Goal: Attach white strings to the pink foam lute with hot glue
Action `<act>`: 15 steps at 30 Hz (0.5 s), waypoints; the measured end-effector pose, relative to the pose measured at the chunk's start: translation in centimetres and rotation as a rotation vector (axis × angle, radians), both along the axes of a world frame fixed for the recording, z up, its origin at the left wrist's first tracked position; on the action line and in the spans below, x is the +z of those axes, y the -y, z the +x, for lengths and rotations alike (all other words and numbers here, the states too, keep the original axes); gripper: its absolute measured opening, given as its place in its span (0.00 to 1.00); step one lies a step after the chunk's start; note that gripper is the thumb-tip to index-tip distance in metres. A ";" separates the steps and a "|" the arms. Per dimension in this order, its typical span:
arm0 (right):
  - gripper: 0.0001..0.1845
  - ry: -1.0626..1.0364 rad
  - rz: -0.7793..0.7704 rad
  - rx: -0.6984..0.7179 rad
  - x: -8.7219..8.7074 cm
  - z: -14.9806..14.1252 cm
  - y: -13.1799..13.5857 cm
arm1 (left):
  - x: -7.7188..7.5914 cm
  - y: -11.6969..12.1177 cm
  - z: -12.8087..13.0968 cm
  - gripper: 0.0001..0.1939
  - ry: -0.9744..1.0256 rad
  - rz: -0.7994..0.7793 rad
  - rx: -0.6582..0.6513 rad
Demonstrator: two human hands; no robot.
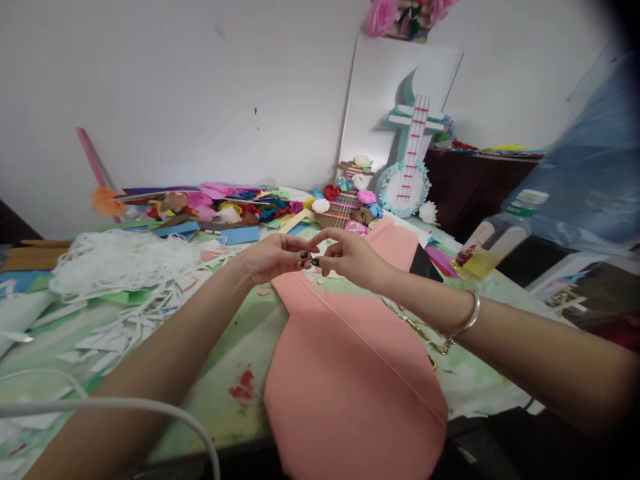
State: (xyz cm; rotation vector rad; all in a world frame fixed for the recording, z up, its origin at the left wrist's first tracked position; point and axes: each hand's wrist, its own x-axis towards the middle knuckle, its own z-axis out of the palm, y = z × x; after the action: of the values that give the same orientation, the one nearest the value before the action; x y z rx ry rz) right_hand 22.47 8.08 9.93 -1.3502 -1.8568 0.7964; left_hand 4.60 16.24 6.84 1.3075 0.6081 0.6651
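Observation:
A pink paper cutout (340, 380), round at the bottom with a narrow neck, lies on the table and reaches over its front edge. Along its length runs a thin white string (370, 345), up to my fingers at the neck. My left hand (270, 259) pinches thumb against fingers there, closed on what looks like the string's end. Facing it, my right hand (353, 260) pinches too, its fingertips meeting those of the left. The exact grip is too small to make out. Gold-handled scissors (420, 327) lie partly under my right forearm.
A tangle of white string (125, 263) and paper scraps (125, 327) cover the left side. Coloured paper flowers (200, 203) line the wall. A blue-and-white paper instrument (406, 160) leans behind. At right stands a tilted plastic bottle (500, 233). A white cable (125, 404) crosses the foreground.

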 end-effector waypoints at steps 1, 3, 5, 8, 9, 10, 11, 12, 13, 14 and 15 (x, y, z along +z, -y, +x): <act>0.12 0.020 0.023 0.016 0.0 0.3 -0.1 | -0.1 0.0 0.1 0.10 0.006 0.007 0.008; 0.12 0.033 0.046 0.037 0.1 0.9 -0.2 | -0.2 0.1 0.3 0.09 0.011 0.027 0.006; 0.11 0.050 0.060 0.042 0.2 1.3 -0.3 | -0.3 0.3 0.5 0.11 -0.021 0.072 -0.015; 0.10 0.128 0.069 0.043 0.8 1.6 -0.1 | -0.1 0.6 0.6 0.10 -0.154 0.204 -0.052; 0.09 0.162 0.062 0.043 1.2 1.7 0.1 | 0.1 0.5 0.5 0.08 -0.218 0.263 -0.063; 0.08 0.193 0.047 0.044 1.6 1.9 0.3 | 0.2 0.4 0.3 0.07 -0.286 0.330 -0.068; 0.08 0.217 0.025 0.044 1.9 2.1 0.6 | 0.2 0.1 0.1 0.07 -0.355 0.401 -0.059; 0.08 0.237 -0.005 0.039 2.3 2.4 1.0 | 0.2 -0.3 -0.2 0.07 -0.420 0.473 -0.035; 0.09 0.253 -0.044 0.031 2.6 2.9 1.5 | 0.1 -0.8 -0.5 0.08 -0.475 0.535 -0.003; 0.10 0.261 -0.088 0.022 2.8 3.4 2.2 | -0.1 -1.5 -0.9 0.08 -0.515 0.584 0.036; 0.10 0.267 -0.132 0.009 3.0 4.0 3.0 | -0.4 -2.2 -1.3 0.09 -0.542 0.617 0.078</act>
State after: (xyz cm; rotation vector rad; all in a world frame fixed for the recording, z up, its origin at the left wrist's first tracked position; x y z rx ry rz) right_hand 26.45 5.07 12.90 -1.5968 -2.0448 0.7856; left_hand 3.29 18.43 6.47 2.0819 0.9380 0.5800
